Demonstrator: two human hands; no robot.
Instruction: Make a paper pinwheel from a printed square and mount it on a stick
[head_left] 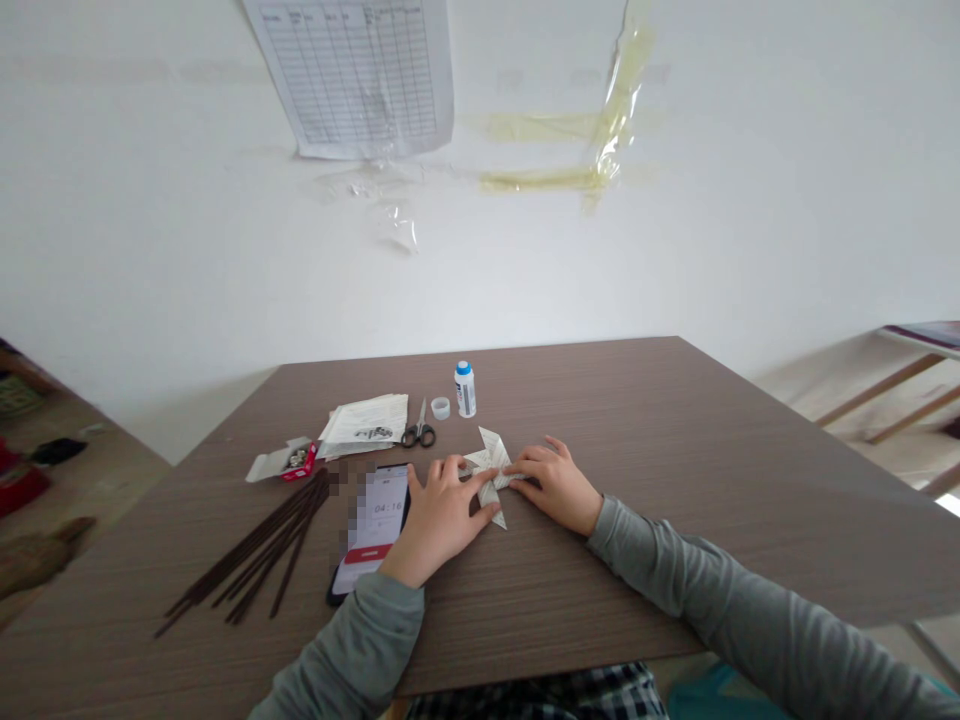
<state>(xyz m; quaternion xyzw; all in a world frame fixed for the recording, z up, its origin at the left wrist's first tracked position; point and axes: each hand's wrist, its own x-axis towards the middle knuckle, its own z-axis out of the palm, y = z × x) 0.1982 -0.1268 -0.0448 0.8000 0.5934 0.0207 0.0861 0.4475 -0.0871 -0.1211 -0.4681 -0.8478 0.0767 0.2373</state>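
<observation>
A paper pinwheel (491, 455) of printed, text-covered paper lies on the table between my hands, its pointed blades sticking out. My left hand (442, 508) is at its left and near side, with thumb and index finger closed on the folded paper. From the right, my right hand (556, 483) pinches the pinwheel near its middle with thumb and forefinger. My fingertips hide parts of the blades and the centre. A phone (375, 530) showing a timer lies just left of my left hand.
Behind the hands stand a white bottle with a blue cap (465, 390), a small clear cup (440, 408) and black-handled scissors (420, 430). To the left are a paper stack (364, 422), an open red box (298, 458) and several dark sticks (251, 550). A white wall (562, 280) borders the table.
</observation>
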